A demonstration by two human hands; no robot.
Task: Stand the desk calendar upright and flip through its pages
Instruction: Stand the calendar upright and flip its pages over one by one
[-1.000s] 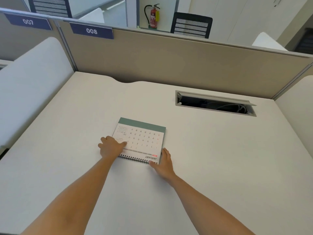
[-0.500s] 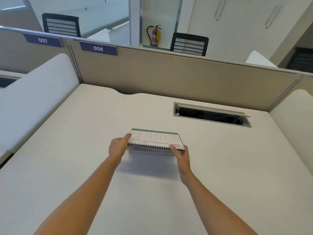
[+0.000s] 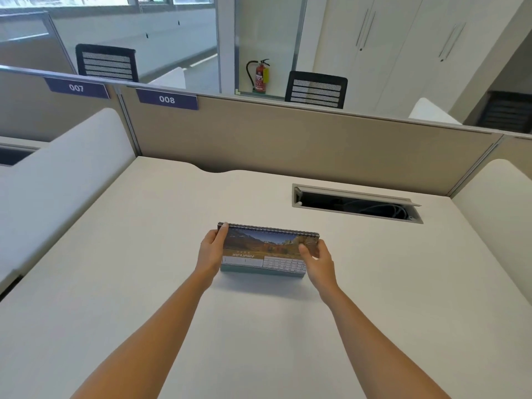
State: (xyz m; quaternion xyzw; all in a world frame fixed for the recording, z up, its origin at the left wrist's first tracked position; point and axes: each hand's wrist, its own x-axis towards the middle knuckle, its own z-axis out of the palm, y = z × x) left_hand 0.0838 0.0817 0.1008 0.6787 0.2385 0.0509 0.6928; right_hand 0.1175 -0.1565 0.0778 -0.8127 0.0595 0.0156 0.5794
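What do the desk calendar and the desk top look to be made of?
Desk calendar: printed paper pages, apparently on a stiff card base, bound by a wire spiral along the top; the landscape photo looks slightly glossy. Desk top: smooth, matte off-white surface, probably laminate; no grain shows.

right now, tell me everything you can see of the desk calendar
The desk calendar stands upright on the white desk, its long side level, with a dark wire spiral along the top edge. The facing page shows a mountain landscape photo, the word JANUARY and a small date grid. A teal base strip shows at the bottom. It looks like card and paper. The left hand grips its left end and the right hand its right end.
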